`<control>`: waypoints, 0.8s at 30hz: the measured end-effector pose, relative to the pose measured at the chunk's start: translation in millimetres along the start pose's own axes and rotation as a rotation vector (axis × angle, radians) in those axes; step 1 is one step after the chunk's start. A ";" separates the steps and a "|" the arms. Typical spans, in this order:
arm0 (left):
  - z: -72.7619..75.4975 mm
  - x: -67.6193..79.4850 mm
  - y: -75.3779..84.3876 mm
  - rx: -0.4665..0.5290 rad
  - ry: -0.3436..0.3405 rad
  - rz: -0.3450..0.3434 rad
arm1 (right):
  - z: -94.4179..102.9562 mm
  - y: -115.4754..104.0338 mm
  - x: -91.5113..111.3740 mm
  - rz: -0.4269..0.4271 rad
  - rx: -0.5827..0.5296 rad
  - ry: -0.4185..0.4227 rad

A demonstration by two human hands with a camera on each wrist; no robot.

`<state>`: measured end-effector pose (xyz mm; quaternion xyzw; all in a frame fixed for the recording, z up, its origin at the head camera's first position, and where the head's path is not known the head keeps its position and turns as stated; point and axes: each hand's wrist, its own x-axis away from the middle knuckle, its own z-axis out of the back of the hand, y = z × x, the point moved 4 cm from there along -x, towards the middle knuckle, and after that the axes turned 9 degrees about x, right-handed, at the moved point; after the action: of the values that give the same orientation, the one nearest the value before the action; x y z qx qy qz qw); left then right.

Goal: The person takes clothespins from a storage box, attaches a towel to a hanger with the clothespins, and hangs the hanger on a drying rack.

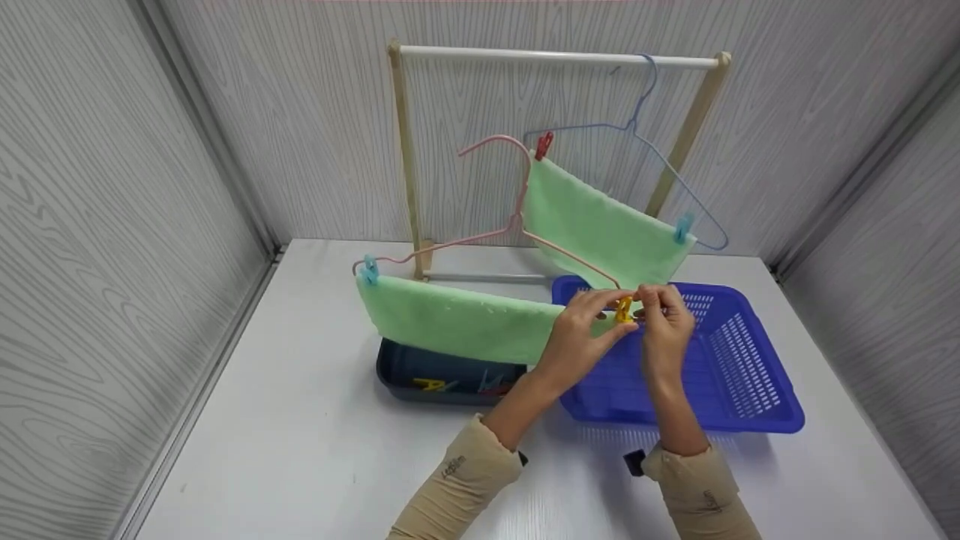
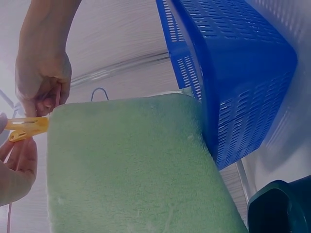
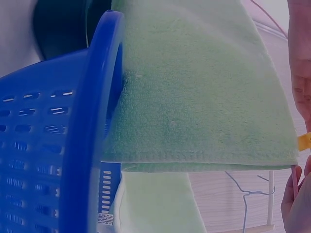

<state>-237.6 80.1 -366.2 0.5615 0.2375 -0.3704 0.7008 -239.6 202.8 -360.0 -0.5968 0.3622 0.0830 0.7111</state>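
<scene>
My left hand point(image 1: 574, 337) pinches a yellow clothespin point(image 1: 624, 309) between thumb and fingers at the right corner of a folded green towel point(image 1: 465, 319). In the left wrist view the clothespin's tip meets the towel's edge. My right hand point(image 1: 666, 322) grips the end of the pink hanger point(image 1: 480, 236) beside that corner; the hanger end shows between its fingers point(image 3: 295, 194) in the right wrist view. At the hanger's left end a light blue clothespin point(image 1: 369, 270) holds the towel's other corner. The hanger's hook points up, off the rack.
Behind stands a rack with a white rod point(image 1: 555, 55). On it hangs a blue hanger point(image 1: 679, 176) with another green towel point(image 1: 600, 217), clipped by red and blue clothespins. Below are a blue basket point(image 1: 750, 367) and a dark tray point(image 1: 397, 386) holding several clothespins.
</scene>
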 end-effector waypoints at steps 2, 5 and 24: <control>0.0 -0.1 -0.6 -0.015 -0.001 -0.009 | -0.3 0.4 0.0 0.003 -0.003 0.005; 0.2 -0.1 -1.3 -0.033 0.002 -0.027 | -0.7 1.0 0.2 0.009 -0.004 0.009; -0.8 0.0 1.9 -0.070 0.144 -0.204 | -0.5 -0.1 2.4 0.011 -0.049 -0.006</control>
<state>-236.1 81.0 -365.2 0.5348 0.3558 -0.3902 0.6597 -238.0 201.6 -361.4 -0.6117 0.3612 0.0973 0.6970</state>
